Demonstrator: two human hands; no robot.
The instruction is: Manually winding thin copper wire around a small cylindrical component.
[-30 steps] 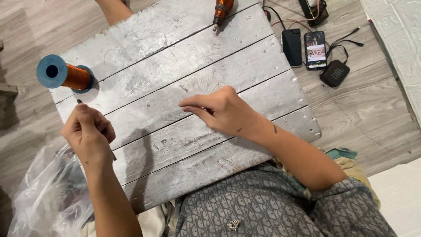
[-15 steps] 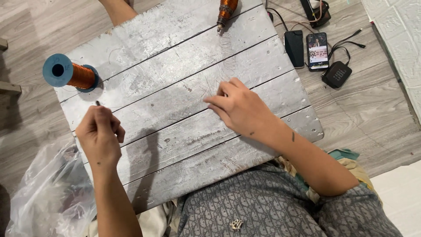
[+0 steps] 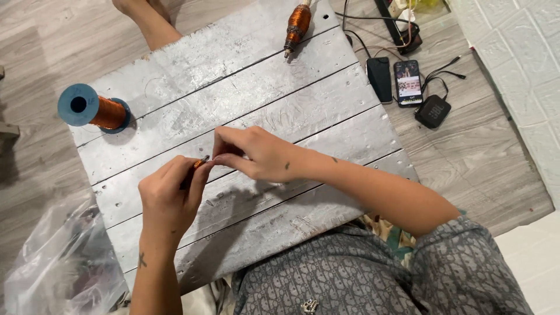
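Left hand [image 3: 169,195] pinching a small dark rod-like piece [image 3: 201,161] with an orange band, probably wound with copper wire, fingers closed around its lower part. Right hand [image 3: 251,154] meeting it from the other side, fingertips [image 3: 220,158] pressed together just at the free tip, perhaps on a thin wire too fine to see. Both hands low over the middle of the grey plank worktop [image 3: 303,105], the piece between them.

Judged as very light and stiff in the body, but with a delicate winding: easy to scratch or loosen under a hard grip. Best hold on the bare end of the body, not on the orange part. Any wire there thin and soft, easy to kink, slippery between the fingers.

Long axis tilted, running from lower left to upper right, with the free tip pointing toward the right hand.

On the far left of the worktop, a blue spool [image 3: 87,108] of copper wire, lying on its side, well apart. At the far edge, a finished copper coil [image 3: 297,23]. On the floor at the right, two phones [image 3: 396,79] and a small dark speaker [image 3: 433,111]. A clear plastic bag [image 3: 58,262] near the left elbow.
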